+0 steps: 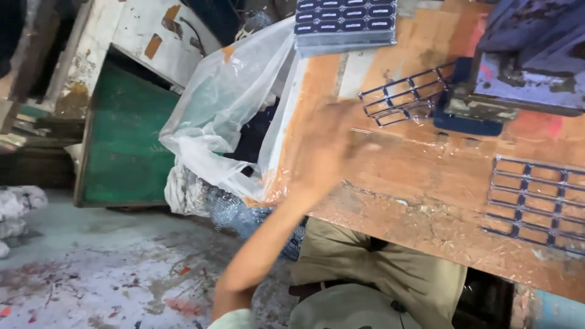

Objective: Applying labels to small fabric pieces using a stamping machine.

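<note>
One hand (326,152) was seen raised over the near edge of the worn orange-brown workbench (426,183), heavily motion-blurred. It was taken as the left hand, the forearm coming up from lower left. Whether the fingers were spread or curled could not be told from the blur, and nothing could be made out in its grip. The right hand was not seen in view.

Nearest to the left hand, an empty blue plastic grid frame (405,94) was lying on the bench top, up and to the right of it, apart from the hand. The frame's far end was tucked against the blue base of a grimy press-like machine (524,55). A second blue grid frame (536,204) was laid flat near the right edge of the bench, well apart from the hand. A stack of dark-blue moulded pieces on sheets (344,21) was placed at the far side of the bench.

A clear plastic bag (225,103) was hung over the left end of the bench, just beside the hand, with dark blue pieces dimly seen inside. A green metal panel (125,140) was leaned at the left. Khaki trousers (378,268) were seen below the bench edge. The stained concrete floor (91,268) was visible at lower left
</note>
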